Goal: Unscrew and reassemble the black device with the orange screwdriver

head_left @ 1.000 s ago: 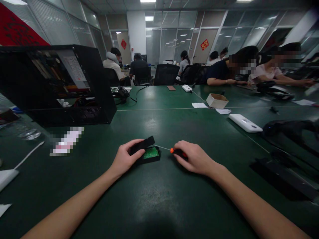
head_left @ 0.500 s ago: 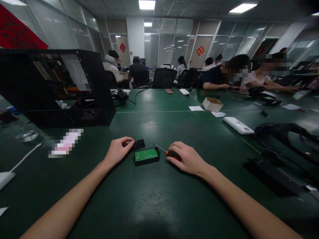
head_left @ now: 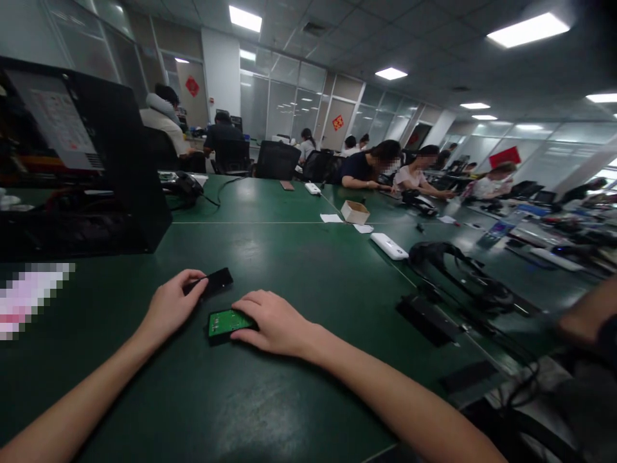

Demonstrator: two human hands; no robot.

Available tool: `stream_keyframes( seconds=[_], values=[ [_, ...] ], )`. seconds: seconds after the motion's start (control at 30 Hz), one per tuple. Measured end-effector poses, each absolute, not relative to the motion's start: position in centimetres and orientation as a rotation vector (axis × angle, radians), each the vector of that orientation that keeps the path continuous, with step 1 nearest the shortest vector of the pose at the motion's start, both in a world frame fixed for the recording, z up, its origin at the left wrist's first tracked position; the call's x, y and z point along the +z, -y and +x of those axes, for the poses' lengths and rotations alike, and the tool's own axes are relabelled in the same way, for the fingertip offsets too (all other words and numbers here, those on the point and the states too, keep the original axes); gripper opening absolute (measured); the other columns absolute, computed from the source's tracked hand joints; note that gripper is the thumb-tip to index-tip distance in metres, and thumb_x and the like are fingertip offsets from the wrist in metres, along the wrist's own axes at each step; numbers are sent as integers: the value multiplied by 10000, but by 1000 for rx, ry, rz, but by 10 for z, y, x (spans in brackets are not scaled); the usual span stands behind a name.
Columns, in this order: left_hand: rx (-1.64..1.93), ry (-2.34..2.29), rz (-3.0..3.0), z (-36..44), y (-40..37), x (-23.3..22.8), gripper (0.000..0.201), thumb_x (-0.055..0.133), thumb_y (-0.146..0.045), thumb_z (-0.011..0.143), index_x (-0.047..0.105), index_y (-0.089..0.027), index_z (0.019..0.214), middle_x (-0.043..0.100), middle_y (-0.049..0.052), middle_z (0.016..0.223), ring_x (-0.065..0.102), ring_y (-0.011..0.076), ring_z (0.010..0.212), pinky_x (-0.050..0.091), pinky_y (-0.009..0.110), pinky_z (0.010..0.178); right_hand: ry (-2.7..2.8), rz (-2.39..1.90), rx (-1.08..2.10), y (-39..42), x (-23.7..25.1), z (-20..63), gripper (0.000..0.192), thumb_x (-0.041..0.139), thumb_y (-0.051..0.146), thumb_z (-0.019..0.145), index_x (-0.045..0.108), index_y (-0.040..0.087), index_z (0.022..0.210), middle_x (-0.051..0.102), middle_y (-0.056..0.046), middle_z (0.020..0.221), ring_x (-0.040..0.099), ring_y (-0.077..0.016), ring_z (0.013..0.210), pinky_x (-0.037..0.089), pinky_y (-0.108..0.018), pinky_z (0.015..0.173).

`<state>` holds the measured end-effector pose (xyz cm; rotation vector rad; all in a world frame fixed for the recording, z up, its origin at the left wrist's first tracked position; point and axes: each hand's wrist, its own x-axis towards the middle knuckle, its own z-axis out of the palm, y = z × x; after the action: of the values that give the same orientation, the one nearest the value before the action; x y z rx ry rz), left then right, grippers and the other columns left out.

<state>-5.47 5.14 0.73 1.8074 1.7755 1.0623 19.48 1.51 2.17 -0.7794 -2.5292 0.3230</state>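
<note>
Box [head_left: 219,340] of rectangular black plastic, left of centre: my right hand [head_left: 277,323] has just grasped its end, likely steadying it; left hand [head_left: 174,301] pinches flat black cover [head_left: 220,281]

The glossy dark green counter [head_left: 289,257] carries an open black rectangular case [head_left: 222,339] holding a green circuit board [head_left: 225,321], a boxy black computer tower [head_left: 113,161], a pale cardboard box [head_left: 354,214] and an elongated white device [head_left: 389,246].
</note>
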Motion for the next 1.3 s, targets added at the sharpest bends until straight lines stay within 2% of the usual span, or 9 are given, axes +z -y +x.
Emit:
stream_keyframes(
  seconds=[0.17,0.43,0.6,0.73,0.83,0.93,1.03,1.17,1.3],
  values=[
    [1159,-1681,1557,-44,-43,13,449,521,-585,843,556,-200,1071,577,-49,478,570,201,464,396,260,495,2180,-885,404,-17,41,246,453,711,432,889,634,170,1251,713,-95,1161,667,-206,1051,519,-340,944],
    [1043,-1270,1567,4,-8,2,315,537,-477,913,493,-206,1070,689,-7,686,585,145,472,393,228,453,1597,-2141,-265,-77,42,434,500,679,411,859,701,85,1238,701,-233,1210,659,-389,1101,508,-468,905],
    [1019,-1153,1614,10,-1,1,231,580,-410,911,542,-198,995,677,-2,766,681,161,590,473,257,571,1438,-2437,-158,-74,26,486,556,706,444,832,718,45,1220,729,-286,1035,694,-421,966,513,-454,756],
    [1004,-1176,1646,8,-3,0,225,592,-407,919,592,-187,968,634,-21,659,668,173,607,494,271,611,1529,-2320,-195,-70,30,461,535,655,390,872,681,6,1245,655,-335,1199,640,-425,1109,492,-478,864],
    [981,-1187,1693,8,-1,1,227,600,-385,910,638,-177,994,639,-8,681,662,179,640,503,274,619,1678,-2002,-162,-67,32,397,467,526,415,966,607,162,1350,616,-169,1371,583,-280,1250,460,-387,1023],
    [963,-1197,1789,10,3,5,204,598,-345,903,669,-173,987,670,16,761,646,171,656,490,262,597,1803,-1341,538,-49,22,314,465,433,489,1008,651,166,1261,683,-140,1256,667,-227,1089,529,-366,946],
    [968,-1181,1979,11,9,10,166,575,-292,922,694,-182,956,699,39,833,633,171,703,491,268,632,1889,-1042,1075,-24,9,250,523,391,527,1024,626,171,1328,693,-131,1248,697,-200,991,557,-357,887],
    [1011,-982,2176,11,13,12,157,550,-207,947,703,-203,986,723,75,1008,671,213,952,526,331,862,2047,-916,1260,-3,4,227,475,436,460,1032,622,182,1370,750,-60,1014,675,-156,807,548,-322,825],
    [960,-938,2264,11,13,8,186,547,-191,969,713,-223,1045,715,64,1028,677,193,956,536,302,865,2241,-827,1167,-1,17,238,407,493,382,1025,623,236,1382,750,-32,1069,666,-145,814,536,-296,825]
  ],
)
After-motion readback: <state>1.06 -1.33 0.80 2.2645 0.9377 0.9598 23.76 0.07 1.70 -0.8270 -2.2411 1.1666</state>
